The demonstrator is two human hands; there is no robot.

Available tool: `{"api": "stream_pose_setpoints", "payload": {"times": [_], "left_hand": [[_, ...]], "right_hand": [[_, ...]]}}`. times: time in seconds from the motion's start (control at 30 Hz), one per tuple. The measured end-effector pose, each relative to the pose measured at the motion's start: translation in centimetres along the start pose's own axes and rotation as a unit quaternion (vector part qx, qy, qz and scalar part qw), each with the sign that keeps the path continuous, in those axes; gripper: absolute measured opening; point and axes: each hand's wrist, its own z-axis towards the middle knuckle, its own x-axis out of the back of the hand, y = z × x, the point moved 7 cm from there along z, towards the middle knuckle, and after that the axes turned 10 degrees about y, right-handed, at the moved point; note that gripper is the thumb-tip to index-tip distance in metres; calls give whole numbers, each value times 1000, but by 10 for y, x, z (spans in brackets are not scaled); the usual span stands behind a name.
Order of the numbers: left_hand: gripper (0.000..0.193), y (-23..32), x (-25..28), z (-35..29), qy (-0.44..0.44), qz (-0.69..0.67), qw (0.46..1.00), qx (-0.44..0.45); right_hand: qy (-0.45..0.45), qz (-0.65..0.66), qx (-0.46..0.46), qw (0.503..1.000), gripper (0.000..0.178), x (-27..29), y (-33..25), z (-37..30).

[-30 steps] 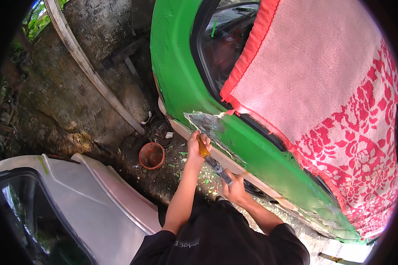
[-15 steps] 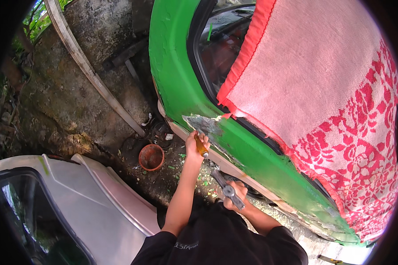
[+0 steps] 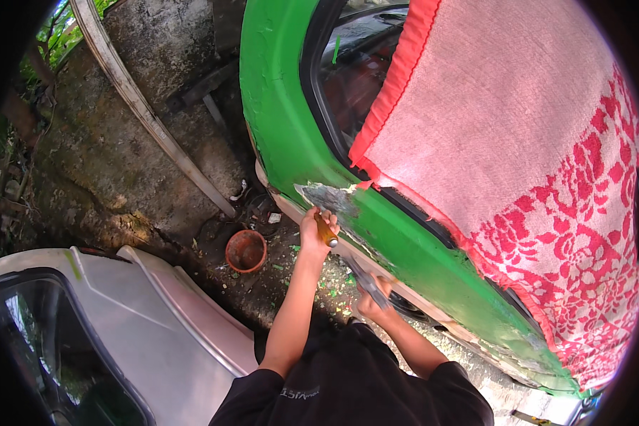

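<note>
My left hand (image 3: 314, 230) is wrapped round an amber-handled tool (image 3: 326, 228) with a bright metal cap on its butt end. The blade is hidden, so I cannot tell whether it is a chisel or a screwdriver. That fist is beside the lower edge of a bare, grey chipped patch (image 3: 328, 198) in the green paint of a car body (image 3: 405, 284). My right hand (image 3: 373, 301) grips a grey metal hammer (image 3: 366, 278), smeared by motion. The hammer's far end lies just below the tool's cap, apart from it.
A pink and red patterned towel (image 3: 518, 142) drapes over the green car's window and roof. On the lower left stands a silver vehicle (image 3: 149, 312). Between them, a reddish pot (image 3: 246, 251) sits on ground strewn with green paint flakes. A long curved strip (image 3: 142, 106) leans at the upper left.
The hammer has turned and shifted slightly right and up with my right hand, and is now blurred. My left hand and the amber-handled tool have barely moved.
</note>
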Motion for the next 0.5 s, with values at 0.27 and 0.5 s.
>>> {"api": "stream_pose_setpoints", "payload": {"times": [0.27, 0.5], "left_hand": [[20, 32, 34, 17, -11, -44, 999, -2], [15, 9, 6, -20, 2, 17, 1000, -5]], "right_hand": [[-2, 42, -123, 992, 9, 7, -4, 5], [-22, 66, -163, 984, 4, 3, -16, 17]]}}
